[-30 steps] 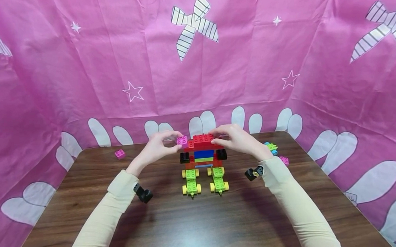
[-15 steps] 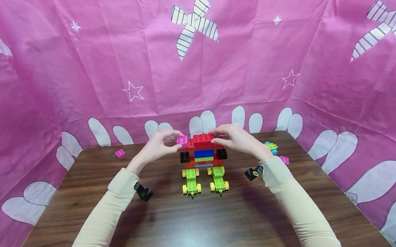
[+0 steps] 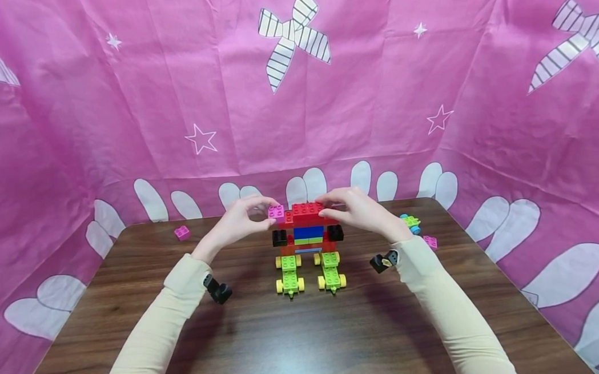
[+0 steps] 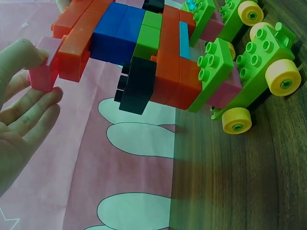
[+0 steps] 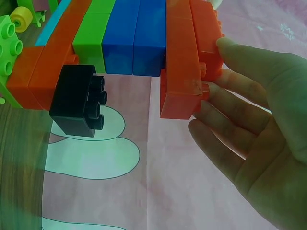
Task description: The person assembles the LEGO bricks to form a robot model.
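A toy-brick figure stands mid-table on two lime-green wheeled bases (image 3: 290, 280) with yellow wheels. Its body has blue bricks (image 3: 308, 233), green and red layers, and a black brick (image 3: 279, 238) jutting out at each side. My left hand (image 3: 236, 222) pinches a pink brick (image 4: 46, 64) between thumb and fingers, at the left end of the long red layer on top. On the other side my right hand (image 3: 356, 213) grips the right end of the upper red brick (image 3: 307, 211), thumb on one face. Its fingertips lie against the underside studs in the right wrist view.
A loose pink brick (image 3: 181, 233) lies at the back left of the wooden table (image 3: 309, 346). At the back right are a small green piece with blue wheels (image 3: 411, 224) and another pink brick (image 3: 430, 242). Pink cloth (image 3: 296, 135) surrounds the table's back and sides.
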A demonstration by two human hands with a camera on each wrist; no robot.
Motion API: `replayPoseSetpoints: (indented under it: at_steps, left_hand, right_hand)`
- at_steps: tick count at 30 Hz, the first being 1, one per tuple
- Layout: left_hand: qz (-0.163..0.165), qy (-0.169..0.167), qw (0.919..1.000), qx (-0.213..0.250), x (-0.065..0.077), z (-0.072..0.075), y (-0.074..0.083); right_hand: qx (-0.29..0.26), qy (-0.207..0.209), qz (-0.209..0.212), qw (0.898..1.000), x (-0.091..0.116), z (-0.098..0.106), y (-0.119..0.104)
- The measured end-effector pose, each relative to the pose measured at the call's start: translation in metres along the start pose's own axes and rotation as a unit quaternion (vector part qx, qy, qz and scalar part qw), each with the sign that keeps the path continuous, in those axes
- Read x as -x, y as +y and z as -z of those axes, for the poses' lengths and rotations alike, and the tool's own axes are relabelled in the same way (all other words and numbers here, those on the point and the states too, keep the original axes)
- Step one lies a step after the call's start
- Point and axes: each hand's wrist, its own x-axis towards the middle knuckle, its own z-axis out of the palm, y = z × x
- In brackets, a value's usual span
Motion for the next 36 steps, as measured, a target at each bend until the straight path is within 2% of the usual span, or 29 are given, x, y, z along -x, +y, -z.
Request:
replayPoseSetpoints:
  at_steps: [7, 18, 24, 36]
  left_hand:
    - [-0.012, -0.002, 0.9999, 0.013, 0.001, -0.0005, -0.0025]
    - [-0.045, 0.012, 0.9983, -0.037, 0.0016, -0.0015, -0.0006]
    - [-0.061, 0.018, 0.9973, -0.037, 0.0019, -0.0025, -0.0003]
    - [-0.062, 0.013, 0.9975, -0.033, 0.0027, -0.0019, 0.0016]
  right_hand:
    - [-0.004, 0.004, 0.004, 1.0, 0.0002, -0.0003, -0.0011]
    - [0.004, 0.007, 0.0, 1.0, 0.0016, -0.0003, -0.0035]
    - [0.003, 0.009, 0.0, 1.0, 0.0017, -0.0005, -0.0042]
    - [-0.002, 0.01, -0.004, 1.0, 0.0028, 0.0007, -0.0066]
